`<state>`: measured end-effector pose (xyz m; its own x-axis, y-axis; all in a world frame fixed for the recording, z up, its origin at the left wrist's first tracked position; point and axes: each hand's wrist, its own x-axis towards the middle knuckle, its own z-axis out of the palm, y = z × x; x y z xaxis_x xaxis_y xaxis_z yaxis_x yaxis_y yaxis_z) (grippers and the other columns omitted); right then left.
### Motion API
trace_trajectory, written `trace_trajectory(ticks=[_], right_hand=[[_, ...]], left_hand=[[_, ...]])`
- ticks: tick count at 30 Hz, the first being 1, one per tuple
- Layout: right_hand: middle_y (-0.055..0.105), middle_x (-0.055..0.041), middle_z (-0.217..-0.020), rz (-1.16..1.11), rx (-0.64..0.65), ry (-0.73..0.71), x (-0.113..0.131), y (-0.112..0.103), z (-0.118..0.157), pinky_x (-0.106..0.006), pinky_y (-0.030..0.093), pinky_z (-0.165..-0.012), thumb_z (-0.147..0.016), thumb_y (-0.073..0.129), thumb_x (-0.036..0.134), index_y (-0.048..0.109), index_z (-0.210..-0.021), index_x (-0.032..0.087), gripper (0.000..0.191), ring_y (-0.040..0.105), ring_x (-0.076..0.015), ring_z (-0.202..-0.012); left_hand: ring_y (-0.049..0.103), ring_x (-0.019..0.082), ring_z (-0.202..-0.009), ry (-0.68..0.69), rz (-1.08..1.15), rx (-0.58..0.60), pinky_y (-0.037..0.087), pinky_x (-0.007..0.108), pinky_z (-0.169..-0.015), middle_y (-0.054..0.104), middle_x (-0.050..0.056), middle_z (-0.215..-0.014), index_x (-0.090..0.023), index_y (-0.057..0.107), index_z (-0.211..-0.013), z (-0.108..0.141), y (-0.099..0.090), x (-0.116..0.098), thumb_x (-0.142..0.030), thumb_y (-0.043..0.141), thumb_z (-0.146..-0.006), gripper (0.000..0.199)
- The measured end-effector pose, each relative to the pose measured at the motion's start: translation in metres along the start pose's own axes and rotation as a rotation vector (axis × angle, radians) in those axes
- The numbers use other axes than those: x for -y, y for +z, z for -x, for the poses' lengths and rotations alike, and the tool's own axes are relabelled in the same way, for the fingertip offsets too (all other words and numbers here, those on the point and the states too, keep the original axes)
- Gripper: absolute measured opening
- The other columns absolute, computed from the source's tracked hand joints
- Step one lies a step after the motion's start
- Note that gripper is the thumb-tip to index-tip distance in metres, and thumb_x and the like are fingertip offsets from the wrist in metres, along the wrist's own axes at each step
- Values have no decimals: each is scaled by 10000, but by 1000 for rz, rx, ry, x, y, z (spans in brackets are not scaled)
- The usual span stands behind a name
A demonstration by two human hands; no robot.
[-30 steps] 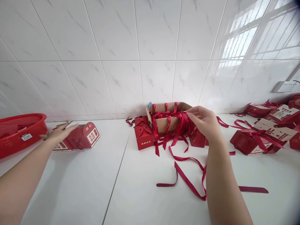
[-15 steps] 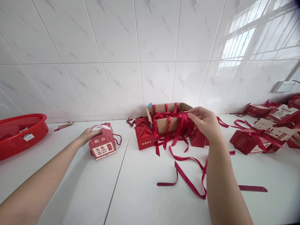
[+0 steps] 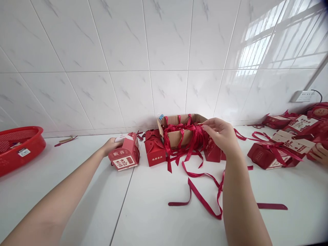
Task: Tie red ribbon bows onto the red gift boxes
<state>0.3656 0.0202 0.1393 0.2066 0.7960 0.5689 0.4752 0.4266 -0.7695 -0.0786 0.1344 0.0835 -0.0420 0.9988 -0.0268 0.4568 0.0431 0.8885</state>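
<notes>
My left hand [image 3: 110, 146] is closed on the top of a red gift box [image 3: 124, 153] with a white label, left of the seam in the table. Farther right, my right hand [image 3: 217, 129] pinches at red ribbons [image 3: 197, 136] hanging over the end of an open cardboard box [image 3: 175, 138]; the strand between its fingertips is small. Two red boxes flank the cardboard box: one [image 3: 155, 153] on its left, another [image 3: 212, 150] under my right hand, partly hidden by it.
A red plastic basket [image 3: 33, 149] stands at the far left. Loose ribbon [image 3: 203, 201] lies on the white table [image 3: 148, 218]. Tied red boxes [image 3: 266, 153] are piled at the right, where another person's hand [image 3: 320, 153] shows. A tiled wall [image 3: 128, 99] rises behind.
My left hand has moved right with the red gift box, closer to the cardboard box. My right hand stays at the ribbons. Another person's hand shows more at the right edge. The view has shifted slightly.
</notes>
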Motion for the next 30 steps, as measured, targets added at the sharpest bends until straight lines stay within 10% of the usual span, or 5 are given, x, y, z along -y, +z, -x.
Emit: trace_trajectory(ticks=[9, 15, 20, 24, 30], right_hand=[[714, -44, -856, -26, -9, -25, -1, -6, 0, -368, 526, -776, -769, 641, 306, 683, -833, 205, 127, 660, -210, -838], [701, -35, -820, -47, -40, -36, 5, -12, 3, -341, 533, -723, -766, 643, 276, 679, -825, 205, 99, 653, -197, -800], [701, -41, -837, -34, -30, -56, 9, -15, 6, -344, 535, -712, -772, 632, 280, 677, -826, 207, 101, 651, -202, -803], [708, -40, -853, -29, -5, -58, 8, -15, 5, -354, 534, -744, -780, 626, 293, 678, -842, 214, 113, 659, -204, -820], [711, -36, -861, 76, 121, -71, 7, -13, 6, -354, 520, -748, -813, 584, 316, 681, -840, 219, 140, 649, -196, -807]], left_hand=[[640, 298, -1034, 137, -87, 32, 542, 335, -773, 699, 62, -1146, -242, 607, -1263, 0, 21, -33, -510, 728, -589, 736], [148, 341, -1453, 280, -237, -15, 302, 413, -1122, 493, -41, -1432, -322, 752, -973, 36, 24, -39, -532, 700, -632, 404], [616, 253, -1007, 378, -469, 305, 490, 297, -856, 707, 12, -1048, -322, 754, -972, 77, 32, -66, -532, 565, -804, 329], [518, 171, -588, 485, -591, 254, 397, 266, -535, 584, 17, -614, -226, 683, -651, 102, 58, -90, -561, 540, -813, 399], [437, 139, -479, 436, -587, 176, 295, 268, -458, 492, -5, -547, -212, 498, -613, 114, 110, -93, -508, 484, -835, 370]])
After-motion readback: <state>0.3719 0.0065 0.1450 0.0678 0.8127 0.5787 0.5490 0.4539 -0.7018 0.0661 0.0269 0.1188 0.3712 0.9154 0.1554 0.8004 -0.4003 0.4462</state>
